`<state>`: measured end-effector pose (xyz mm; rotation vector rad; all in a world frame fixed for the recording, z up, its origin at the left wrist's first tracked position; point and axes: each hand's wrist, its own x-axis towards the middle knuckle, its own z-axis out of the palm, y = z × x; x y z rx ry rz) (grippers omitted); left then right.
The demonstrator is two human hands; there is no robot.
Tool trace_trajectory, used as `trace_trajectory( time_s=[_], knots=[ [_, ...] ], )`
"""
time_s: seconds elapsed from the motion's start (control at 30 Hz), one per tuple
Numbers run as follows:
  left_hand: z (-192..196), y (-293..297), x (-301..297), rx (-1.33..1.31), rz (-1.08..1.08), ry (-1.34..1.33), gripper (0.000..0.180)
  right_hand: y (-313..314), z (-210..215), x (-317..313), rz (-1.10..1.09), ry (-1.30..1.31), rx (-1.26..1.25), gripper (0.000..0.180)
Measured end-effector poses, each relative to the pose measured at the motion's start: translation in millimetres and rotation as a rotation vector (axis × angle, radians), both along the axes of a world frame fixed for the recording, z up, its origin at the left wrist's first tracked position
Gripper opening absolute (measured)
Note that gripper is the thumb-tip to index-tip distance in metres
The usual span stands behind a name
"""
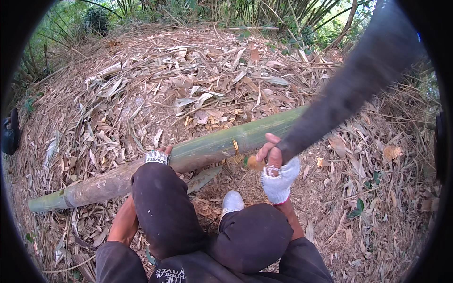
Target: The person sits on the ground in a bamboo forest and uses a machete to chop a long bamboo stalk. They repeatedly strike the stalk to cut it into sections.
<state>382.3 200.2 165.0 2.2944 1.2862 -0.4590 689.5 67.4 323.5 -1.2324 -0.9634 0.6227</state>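
Observation:
A thick green bamboo pole (207,147) lies slanting across the ground in front of me, its near-left stretch brown and dirty. My left hand (159,155), in a fingerless white knit glove, holds the pole from above with its fingertips curled over the far side; my knee hides part of it. My right hand (277,172), gloved the same way, is closed round the wooden handle of a machete (325,108). The broad dark blade points up to the upper right, smeared by motion, and passes in front of the pole's right end. A small notch (236,146) marks the pole's side.
Dry bamboo leaves and husks (203,99) cover the sloping ground. My white shoe (232,202) stands close to the pole's near side, between my bent knees. Bamboo stems (311,19) and brush rise at the back. A dark object (10,132) shows at the left edge.

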Motion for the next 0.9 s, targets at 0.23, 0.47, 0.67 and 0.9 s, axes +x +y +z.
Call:
trace_trajectory(
  time_s=[0.23, 0.47, 0.67, 0.9],
  knots=[
    [-9.9, 0.9, 27.6, -0.042, -0.033, -0.026, 0.111, -75.3, -176.2, 35.4, 0.167, -0.729, -1.096, 0.028],
    [-24.4, 0.1, -9.9, 0.074, -0.024, -0.016, 0.106, -23.8, -97.4, 10.0, 0.025, -0.511, -0.888, 0.033],
    [-14.9, -2.9, -2.1, 0.071, -0.044, -0.064, 0.113, 15.3, 10.2, 2.2, -0.137, 0.286, 0.262, 0.026],
    [-7.5, 0.7, 16.5, 0.12, -0.074, -0.131, 0.116, -80.0, -204.2, 37.8, 0.148, -0.428, -1.075, 0.026]
  ],
)
